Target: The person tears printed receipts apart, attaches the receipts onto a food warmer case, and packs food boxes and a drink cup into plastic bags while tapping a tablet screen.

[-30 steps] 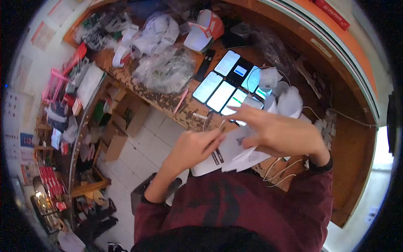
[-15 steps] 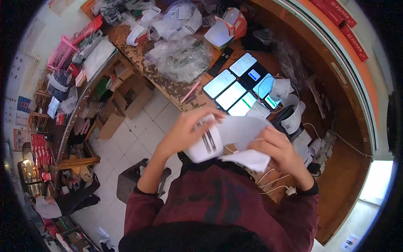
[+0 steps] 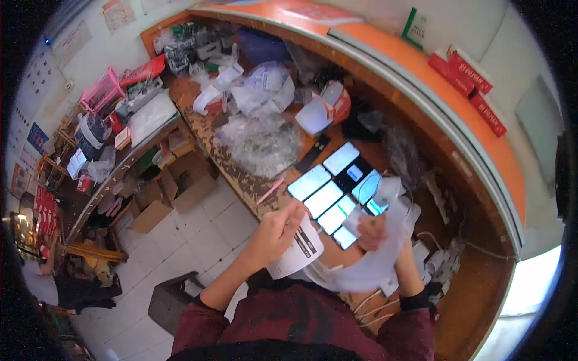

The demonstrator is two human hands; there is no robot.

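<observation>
My left hand (image 3: 278,233) is closed on one end of a white paper label strip (image 3: 294,260), which has dark printed bars on it. The strip curves across in front of me as a wide, blurred loop toward my right forearm. My right hand (image 3: 372,232) is over the near right side of a group of lit phones (image 3: 324,198), partly behind the moving paper. Its fingers are smeared, so what they grip does not show. Several phones lie side by side on the worn wooden table, screens up.
A pink pen (image 3: 270,190) lies left of the phones. Farther back are crumpled clear plastic (image 3: 265,147), a white-and-orange box (image 3: 325,108) and more wrapping. Cables (image 3: 376,307) and chargers lie at right. Cardboard boxes (image 3: 150,204) and a dark stool (image 3: 171,301) stand left; a person is at far left.
My right hand has moved forward to the phones, and the strip has spread into a wide loop. My left hand, lower now, still holds the strip. The camera view has tilted up.
</observation>
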